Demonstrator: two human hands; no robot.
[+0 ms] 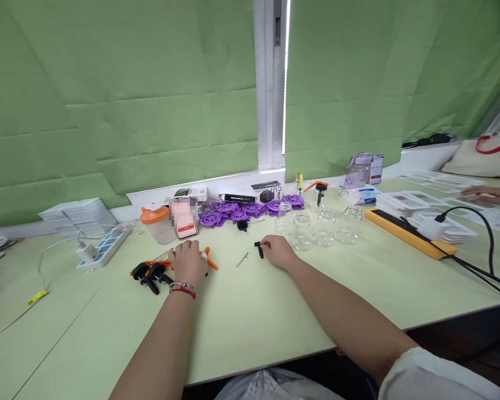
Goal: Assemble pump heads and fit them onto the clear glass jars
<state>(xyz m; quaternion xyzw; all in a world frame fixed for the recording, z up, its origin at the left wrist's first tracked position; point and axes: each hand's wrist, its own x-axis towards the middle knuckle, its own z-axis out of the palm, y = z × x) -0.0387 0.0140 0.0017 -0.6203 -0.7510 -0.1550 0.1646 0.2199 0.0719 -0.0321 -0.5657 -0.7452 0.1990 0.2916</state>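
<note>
My left hand (188, 262) is curled down over a cluster of parts on the table, its fingers closed and what they grip mostly hidden. An orange forked piece (209, 259) shows just right of its fingers. Black round-topped parts with stems (150, 275) lie to its left among more orange pieces. My right hand (278, 251) pinches a small black T-shaped part (259, 250) close to the tabletop. Between the hands lies a thin metal rod (242, 259). Beyond them is a black round part (242, 225) with a thin rod.
Clear glass jars (323, 230) stand beyond my right hand. Purple openwork discs (229, 211) are piled at the back. A lidded orange cup (156, 222), a phone (186, 230) and power strips (408, 232) surround the area. Another person's hand (485, 194) rests at far right.
</note>
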